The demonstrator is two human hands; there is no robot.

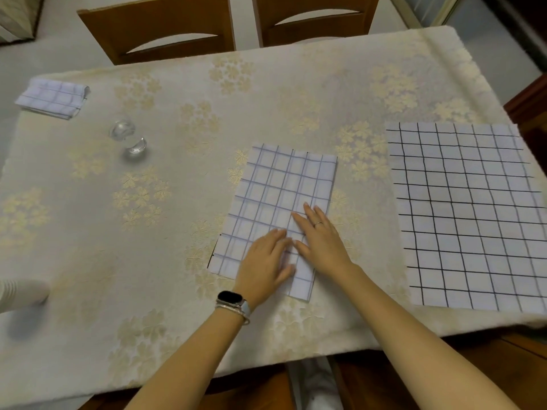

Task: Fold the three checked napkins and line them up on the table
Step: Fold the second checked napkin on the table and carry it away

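Both hands are laid flat on the middle napkin — the left hand with a watch on its wrist, the right hand with a ring. Each grip is spread open, fingers out straight; nothing is pinched or held, the cloth is only pressed down. This napkin is folded once into a long shape and lies near the front edge of the bench.

It looks thin, soft and light, so it can probably be slid or rumpled easily on the smooth tablecloth. A corner or the short near edge is likely the best place to be pinched, with the other hand kept flat on it.

To the right, a flat open napkin is waiting, well apart. Far off at the back left, a small folded napkin is already set down — near a clear glass. Two chairs are pushed in behind.
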